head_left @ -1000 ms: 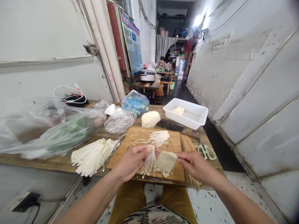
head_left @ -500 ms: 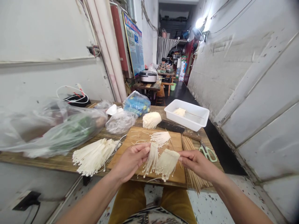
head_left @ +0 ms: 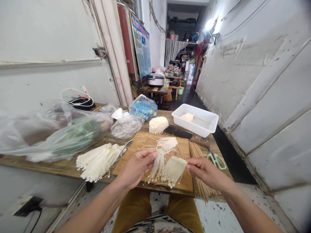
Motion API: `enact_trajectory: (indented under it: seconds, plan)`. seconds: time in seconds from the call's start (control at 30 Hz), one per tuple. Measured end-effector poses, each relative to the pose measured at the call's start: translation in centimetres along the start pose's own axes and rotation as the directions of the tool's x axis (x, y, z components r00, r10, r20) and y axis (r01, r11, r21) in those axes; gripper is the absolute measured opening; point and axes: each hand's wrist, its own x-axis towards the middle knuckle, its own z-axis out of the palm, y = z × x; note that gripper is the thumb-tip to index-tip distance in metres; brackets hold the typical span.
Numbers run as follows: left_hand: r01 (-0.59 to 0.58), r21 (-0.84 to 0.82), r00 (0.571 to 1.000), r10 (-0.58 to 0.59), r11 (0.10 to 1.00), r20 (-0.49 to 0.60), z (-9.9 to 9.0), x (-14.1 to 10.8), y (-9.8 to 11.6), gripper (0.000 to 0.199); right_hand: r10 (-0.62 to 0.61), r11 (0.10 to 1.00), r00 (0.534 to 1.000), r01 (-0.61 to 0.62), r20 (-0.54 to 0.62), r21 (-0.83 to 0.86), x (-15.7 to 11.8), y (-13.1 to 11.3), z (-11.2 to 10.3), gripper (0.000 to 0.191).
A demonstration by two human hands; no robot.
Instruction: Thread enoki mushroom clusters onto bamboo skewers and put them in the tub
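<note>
The left hand (head_left: 137, 169) and right hand (head_left: 206, 173) are held level, facing each other across a gap. The left forearm (head_left: 89, 207) and right forearm (head_left: 252, 207) angle inward. The fingers (head_left: 150, 154) of both hands are pinched closed.

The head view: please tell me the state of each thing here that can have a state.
Left hand, pinching a thin enoki bunch at its top
Right hand, pinching a wider enoki bunch at its edge
Wooden cutting board, under a loose enoki tuft
White plastic tray, holding a small enoki bunch
Electric rice cooker, lid shut
</note>
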Motion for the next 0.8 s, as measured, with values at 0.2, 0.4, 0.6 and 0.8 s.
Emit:
enact_trajectory:
  seconds: [0.2, 0.4, 0.6, 0.8]
  plan:
    - [-0.005, -0.003, 1.000, 0.005, 1.000, 0.013, 0.11, -0.11, 0.18, 0.032, 0.003, 1.000, 1.000, -0.003, 0.019, -0.015, -0.27, 0.08, -0.21, 0.035]
    - [0.001, 0.012, 1.000, -0.001, 1.000, -0.011, -0.07, -0.04, -0.03, 0.033, 0.014, 1.000, 0.999, -0.014, 0.029, -0.021, -0.27, 0.35, -0.22, 0.034]
    - [-0.001, 0.012, 1.000, 0.001, 1.000, -0.011, 0.11, -0.13, 0.06, 0.032, 0.029, 1.000, 0.999, -0.029, 0.037, 0.004, -0.10, 0.23, -0.06, 0.034]
    - [0.003, 0.020, 1.000, -0.003, 1.000, -0.007, 0.40, -0.16, 0.22, 0.032, 0.030, 0.999, 0.998, -0.030, 0.047, -0.011, -0.03, -0.15, -0.19, 0.033]
